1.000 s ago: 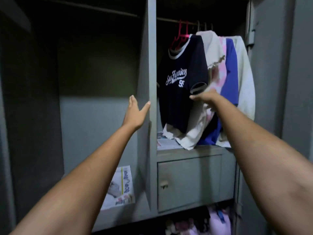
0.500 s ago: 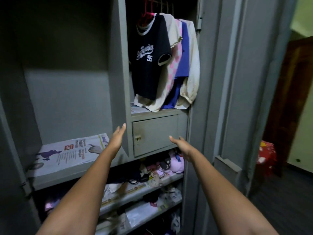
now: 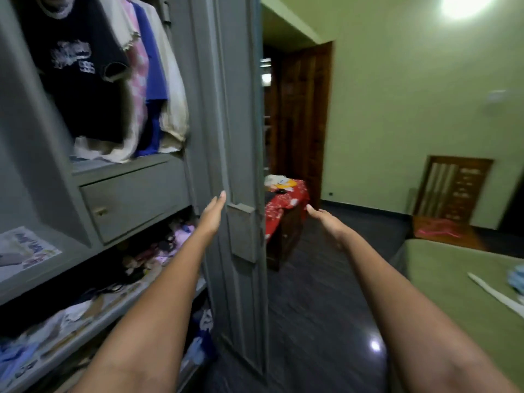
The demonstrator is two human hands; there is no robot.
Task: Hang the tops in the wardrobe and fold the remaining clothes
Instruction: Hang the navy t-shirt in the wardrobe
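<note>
Several tops hang in the grey wardrobe (image 3: 42,177) at the upper left: a navy tee with white lettering (image 3: 82,80) in front, then a cream top (image 3: 119,32), a pink-and-white top (image 3: 139,78), a blue top (image 3: 154,72) and an off-white top (image 3: 173,89). My left hand (image 3: 212,214) is stretched out with straight fingers in front of the wardrobe's open door (image 3: 241,165), holding nothing. My right hand (image 3: 326,222) reaches out over the floor, fingers relaxed, empty. A light blue garment (image 3: 517,279) lies on the green bed (image 3: 459,293) at the right edge.
Lower wardrobe shelves (image 3: 85,316) hold jumbled clothes, and a closed drawer (image 3: 130,202) sits under the hanging tops. A wooden stand with red cloth (image 3: 286,202) stands past the door. A white strip (image 3: 496,296) lies on the bed. The floor (image 3: 312,321) is dark and glossy.
The view has swung right, from the wardrobe interior toward the room and bed. Both hands came off the wardrobe and the navy tee, dropped lower and now reach out empty.
</note>
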